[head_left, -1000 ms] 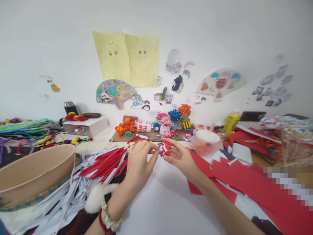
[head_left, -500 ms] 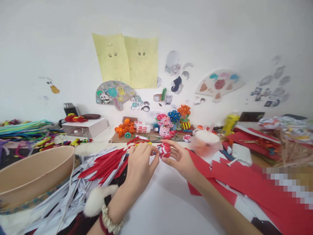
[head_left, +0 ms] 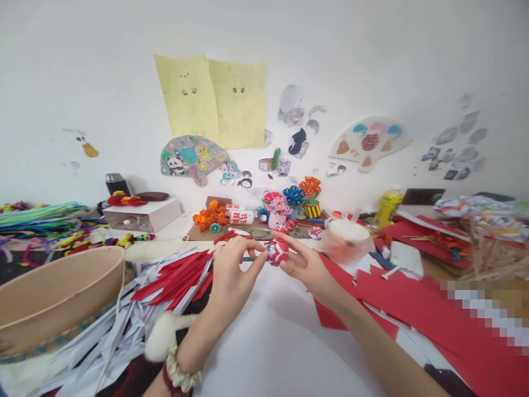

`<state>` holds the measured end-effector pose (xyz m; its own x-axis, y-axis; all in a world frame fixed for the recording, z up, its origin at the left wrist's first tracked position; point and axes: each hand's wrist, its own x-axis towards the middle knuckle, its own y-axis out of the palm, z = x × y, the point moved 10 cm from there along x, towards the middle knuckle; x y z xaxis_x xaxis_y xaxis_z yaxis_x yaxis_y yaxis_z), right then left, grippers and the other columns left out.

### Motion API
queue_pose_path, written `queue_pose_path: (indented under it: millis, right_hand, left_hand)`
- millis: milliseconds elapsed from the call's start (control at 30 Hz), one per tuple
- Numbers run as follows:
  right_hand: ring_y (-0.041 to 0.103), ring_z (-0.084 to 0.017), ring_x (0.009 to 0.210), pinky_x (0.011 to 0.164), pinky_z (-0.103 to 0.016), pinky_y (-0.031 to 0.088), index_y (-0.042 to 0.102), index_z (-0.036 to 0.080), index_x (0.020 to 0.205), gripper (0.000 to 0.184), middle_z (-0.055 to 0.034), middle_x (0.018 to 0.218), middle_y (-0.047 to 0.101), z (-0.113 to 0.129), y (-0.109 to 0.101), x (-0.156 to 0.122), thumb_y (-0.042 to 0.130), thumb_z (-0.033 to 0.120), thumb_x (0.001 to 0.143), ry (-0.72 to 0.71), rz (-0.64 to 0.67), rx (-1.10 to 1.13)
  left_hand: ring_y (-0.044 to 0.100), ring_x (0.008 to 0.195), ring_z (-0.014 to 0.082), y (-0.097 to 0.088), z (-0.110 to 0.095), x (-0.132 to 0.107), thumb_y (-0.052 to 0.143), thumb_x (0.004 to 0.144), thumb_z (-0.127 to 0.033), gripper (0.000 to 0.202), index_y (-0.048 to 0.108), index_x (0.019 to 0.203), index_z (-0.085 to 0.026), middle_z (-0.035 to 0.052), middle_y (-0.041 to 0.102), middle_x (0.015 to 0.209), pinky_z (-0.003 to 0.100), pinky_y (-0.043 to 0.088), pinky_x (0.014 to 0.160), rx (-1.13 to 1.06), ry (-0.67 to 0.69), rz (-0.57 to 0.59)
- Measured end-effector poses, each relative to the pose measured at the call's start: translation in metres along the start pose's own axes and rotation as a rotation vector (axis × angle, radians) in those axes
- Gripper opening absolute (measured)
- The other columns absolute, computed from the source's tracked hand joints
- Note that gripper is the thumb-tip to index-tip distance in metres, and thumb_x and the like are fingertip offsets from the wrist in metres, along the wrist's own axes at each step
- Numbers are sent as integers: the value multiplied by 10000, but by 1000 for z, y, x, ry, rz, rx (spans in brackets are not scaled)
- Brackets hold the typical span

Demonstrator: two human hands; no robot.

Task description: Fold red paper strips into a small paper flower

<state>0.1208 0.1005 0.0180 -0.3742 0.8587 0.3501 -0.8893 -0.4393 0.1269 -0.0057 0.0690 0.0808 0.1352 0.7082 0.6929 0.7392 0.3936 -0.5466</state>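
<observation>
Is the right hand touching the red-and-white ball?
Touching. The head view shows the right hand gripping the red-and-white ball, with a finger along its upper edge and the thumb at its lower right.

Since half a second ago, the red-and-white ball (head_left: pixel 278 250) you hold has turned, its pattern lying differently towards you. Your right hand (head_left: pixel 309 266) has its thumb farther right, and your left hand (head_left: pixel 232 266) has brought its fingertips to the ball's left edge.
</observation>
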Motion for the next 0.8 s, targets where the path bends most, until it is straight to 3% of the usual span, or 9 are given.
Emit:
queue_pose_path:
  millis: [267, 800]
  right_hand:
    - [526, -222, 1228, 1057, -397, 388, 410, 274, 1409, 647, -86, 1310, 585, 0, 3, -1, 675, 402, 833, -13, 83, 45]
    - [592, -220, 1128, 1000, -406, 442, 397, 266, 1423, 705, -81, 1212, 647, 0, 4, -1, 702, 409, 804, 7, 68, 30]
  left_hand:
    - [493, 638, 142, 2, 17, 3, 630, 814, -368, 165, 672, 787, -210, 1, 649, 718, 264, 396, 594, -267, -124, 24]
    - [525, 683, 154, 11, 15, 2, 645, 811, -325, 113, 672, 782, -219, 9, 670, 755, 282, 392, 628, -234, -83, 85]
